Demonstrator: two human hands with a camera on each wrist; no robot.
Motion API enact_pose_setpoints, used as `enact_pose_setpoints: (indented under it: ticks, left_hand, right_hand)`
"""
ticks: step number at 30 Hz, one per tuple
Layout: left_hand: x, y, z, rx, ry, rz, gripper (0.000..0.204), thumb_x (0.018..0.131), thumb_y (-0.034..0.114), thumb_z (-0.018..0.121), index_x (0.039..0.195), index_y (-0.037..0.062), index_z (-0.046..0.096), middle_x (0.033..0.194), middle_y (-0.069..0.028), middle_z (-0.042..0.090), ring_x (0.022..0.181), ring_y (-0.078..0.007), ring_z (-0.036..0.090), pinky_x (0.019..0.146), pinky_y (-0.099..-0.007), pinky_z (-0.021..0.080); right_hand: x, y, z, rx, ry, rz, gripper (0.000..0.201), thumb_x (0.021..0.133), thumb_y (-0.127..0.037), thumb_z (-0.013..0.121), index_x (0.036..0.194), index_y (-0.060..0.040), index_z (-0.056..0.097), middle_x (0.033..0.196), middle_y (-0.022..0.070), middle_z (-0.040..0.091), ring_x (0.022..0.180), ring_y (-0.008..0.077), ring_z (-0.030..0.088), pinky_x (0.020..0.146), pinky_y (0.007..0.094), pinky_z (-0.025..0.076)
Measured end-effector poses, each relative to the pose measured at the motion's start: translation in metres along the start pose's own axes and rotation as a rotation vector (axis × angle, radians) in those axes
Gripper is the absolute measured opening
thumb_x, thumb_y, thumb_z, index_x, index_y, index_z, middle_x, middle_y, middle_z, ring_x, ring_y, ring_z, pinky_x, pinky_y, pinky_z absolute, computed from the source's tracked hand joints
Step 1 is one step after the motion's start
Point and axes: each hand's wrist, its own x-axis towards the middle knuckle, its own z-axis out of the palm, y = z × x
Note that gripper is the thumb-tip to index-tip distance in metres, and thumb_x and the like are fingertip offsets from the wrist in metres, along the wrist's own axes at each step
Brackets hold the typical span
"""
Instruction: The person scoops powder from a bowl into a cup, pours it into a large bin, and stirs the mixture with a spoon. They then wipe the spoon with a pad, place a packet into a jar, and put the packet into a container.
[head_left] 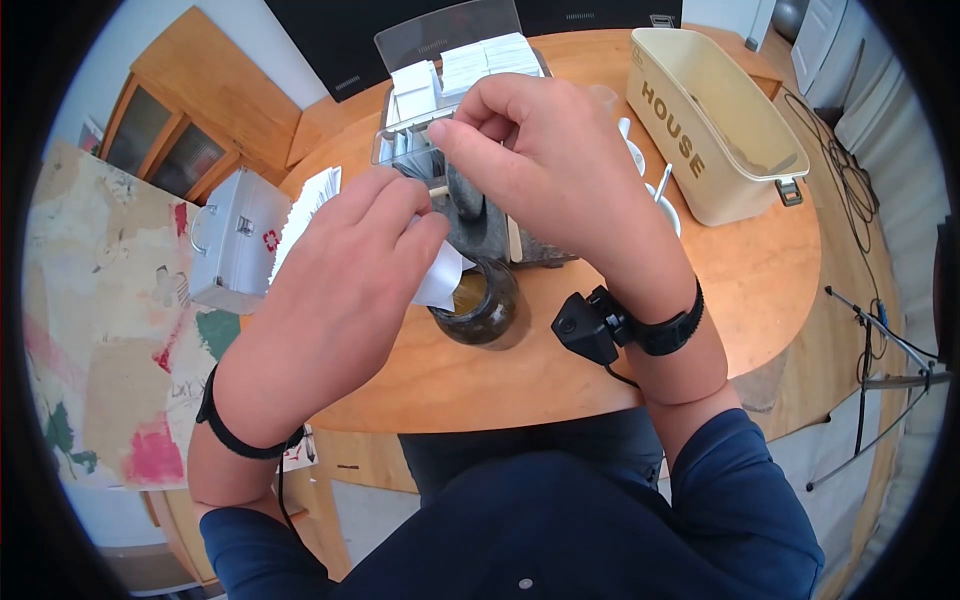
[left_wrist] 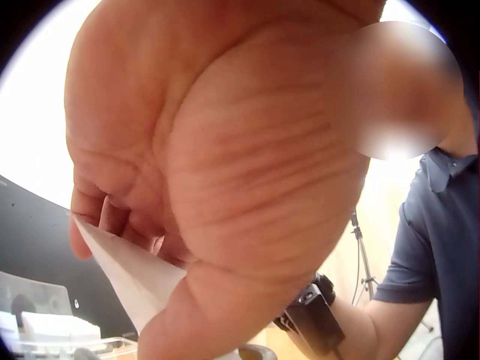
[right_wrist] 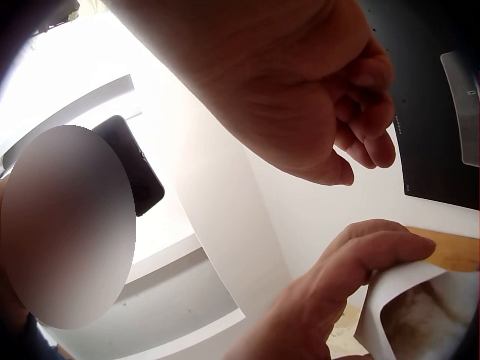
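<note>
My left hand (head_left: 335,275) (left_wrist: 217,165) grips a folded white paper piece (head_left: 440,280) (left_wrist: 135,277) between thumb and fingers, over the mouth of a dark glass jar (head_left: 492,312). In the right wrist view the paper (right_wrist: 373,319) stands open beside the left hand (right_wrist: 315,296), with brownish patches inside. Higher up and to the right, my right hand (head_left: 560,150) (right_wrist: 300,90) hovers with curled fingers, its thumb close to the fingertips; nothing shows between them.
Behind the hands stands a clear-lidded box with white paper stacks (head_left: 490,62). A cream HOUSE bin (head_left: 670,130) and white cups (head_left: 670,213) are on the right. On the left are a silver first-aid case (head_left: 238,240) and a paper stack (head_left: 305,215).
</note>
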Motion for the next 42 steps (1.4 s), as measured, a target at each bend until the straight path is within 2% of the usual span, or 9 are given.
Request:
enact_pose_setpoints:
  ticks: [6, 9, 11, 15, 23, 33, 38, 42]
  left_hand:
    - [0.005, 0.008, -0.005, 0.041, -0.012, -0.017, 0.05, 0.061, -0.013, 0.066, 0.109, 0.0001, 0.058, 0.111, -0.0152, 0.056, 0.114, -0.0358, 0.053, 0.1, -0.0421, 0.046]
    - [0.006, 0.008, -0.008, 0.053, -0.047, -0.029, 0.048, 0.061, -0.013, 0.065, 0.107, -0.0004, 0.059, 0.11, -0.0153, 0.057, 0.114, -0.0352, 0.053, 0.099, -0.0419, 0.046]
    - [0.008, 0.009, -0.012, 0.091, -0.139, -0.053, 0.045, 0.063, -0.012, 0.065, 0.106, -0.0009, 0.06, 0.109, -0.0151, 0.057, 0.111, -0.0347, 0.053, 0.097, -0.0416, 0.047]
    - [0.01, 0.013, -0.014, 0.106, -0.162, -0.054, 0.043, 0.064, -0.01, 0.065, 0.106, -0.0015, 0.059, 0.108, -0.015, 0.057, 0.108, -0.0347, 0.053, 0.096, -0.0415, 0.047]
    - [0.008, 0.012, -0.016, 0.064, -0.074, -0.038, 0.043, 0.067, -0.007, 0.068, 0.108, -0.0002, 0.06, 0.107, -0.0142, 0.057, 0.108, -0.0344, 0.053, 0.095, -0.0406, 0.048]
    - [0.001, 0.013, -0.016, 0.08, -0.1, -0.082, 0.048, 0.067, -0.003, 0.076, 0.111, 0.0026, 0.06, 0.11, -0.0129, 0.058, 0.109, -0.0343, 0.055, 0.097, -0.0419, 0.047]
    - [-0.008, 0.001, -0.011, 0.016, 0.019, -0.127, 0.057, 0.067, -0.001, 0.079, 0.12, 0.0031, 0.057, 0.117, -0.0157, 0.058, 0.111, -0.0368, 0.055, 0.097, -0.0415, 0.047]
    - [-0.021, -0.014, 0.005, -0.062, 0.103, -0.19, 0.067, 0.067, 0.002, 0.082, 0.128, 0.0047, 0.053, 0.119, -0.0159, 0.057, 0.113, -0.0347, 0.056, 0.094, -0.0402, 0.048]
  right_hand:
    - [0.0, 0.001, -0.001, -0.018, 0.028, -0.009, 0.028, 0.087, -0.027, 0.072, 0.084, 0.0011, 0.071, 0.065, 0.0077, 0.067, 0.059, 0.0126, 0.063, 0.057, 0.0265, 0.049]
    - [0.0, 0.0, -0.003, -0.026, 0.03, -0.007, 0.028, 0.087, -0.027, 0.072, 0.084, 0.0011, 0.071, 0.065, 0.0076, 0.067, 0.059, 0.0129, 0.063, 0.058, 0.0266, 0.049]
    - [0.0, -0.001, -0.003, -0.024, 0.028, -0.009, 0.028, 0.087, -0.027, 0.072, 0.084, 0.0011, 0.071, 0.065, 0.0077, 0.067, 0.059, 0.0131, 0.063, 0.058, 0.0267, 0.049]
    - [0.0, -0.001, -0.003, -0.031, 0.026, -0.014, 0.029, 0.087, -0.027, 0.072, 0.083, 0.001, 0.071, 0.065, 0.008, 0.067, 0.059, 0.0136, 0.063, 0.058, 0.0268, 0.049]
    - [0.0, -0.001, -0.007, -0.046, 0.017, -0.018, 0.03, 0.087, -0.028, 0.072, 0.083, 0.0011, 0.071, 0.065, 0.0082, 0.067, 0.059, 0.0142, 0.063, 0.058, 0.0273, 0.049]
    - [0.0, -0.001, -0.007, -0.052, 0.025, -0.013, 0.03, 0.086, -0.028, 0.072, 0.083, 0.0012, 0.071, 0.065, 0.0089, 0.068, 0.059, 0.0152, 0.064, 0.058, 0.0281, 0.049]
    - [0.0, -0.002, -0.008, -0.032, 0.014, -0.004, 0.029, 0.087, -0.026, 0.071, 0.084, 0.0019, 0.071, 0.066, 0.0091, 0.068, 0.059, 0.0152, 0.063, 0.058, 0.028, 0.049]
    - [0.002, 0.005, -0.005, 0.031, -0.033, 0.062, 0.027, 0.088, -0.023, 0.069, 0.084, 0.0032, 0.07, 0.066, 0.0089, 0.066, 0.058, 0.0158, 0.06, 0.057, 0.03, 0.048]
